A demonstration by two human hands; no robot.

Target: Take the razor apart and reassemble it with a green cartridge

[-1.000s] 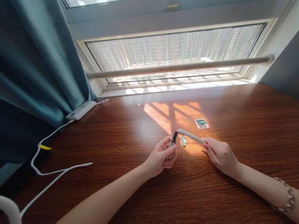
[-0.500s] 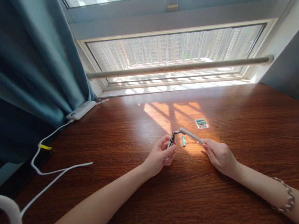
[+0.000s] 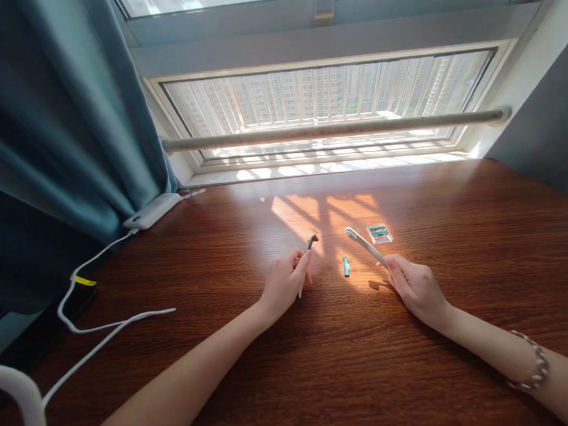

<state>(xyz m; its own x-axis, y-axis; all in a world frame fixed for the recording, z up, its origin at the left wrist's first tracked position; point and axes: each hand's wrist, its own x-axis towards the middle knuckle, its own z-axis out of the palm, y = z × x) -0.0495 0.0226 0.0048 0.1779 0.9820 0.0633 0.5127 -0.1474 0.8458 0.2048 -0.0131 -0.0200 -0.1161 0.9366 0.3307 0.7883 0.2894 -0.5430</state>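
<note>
My left hand [image 3: 287, 279] is closed round a razor handle [image 3: 310, 242], its neck tilted up above my fingers and no blade head on it. In my right hand [image 3: 420, 293] is a white toothbrush [image 3: 368, 245], gripped by the handle, its bristled head pointing up and to the left. Between the two hands a green and black razor cartridge [image 3: 346, 267] lies on the table. Just beyond the toothbrush sits a clear plastic case [image 3: 379, 233] with green-edged cartridges in it.
The brown wooden table [image 3: 257, 383] runs up to the window sill. At the left are a white power strip [image 3: 153, 211], a white cable [image 3: 102, 328], a white curved tube [image 3: 21, 393] and a blue curtain [image 3: 77, 110]. A rail [image 3: 336, 129] crosses the window.
The toothbrush head has come away from the razor's neck. My left hand has moved left with the razor handle, and the toothbrush has turned so its bristles show.
</note>
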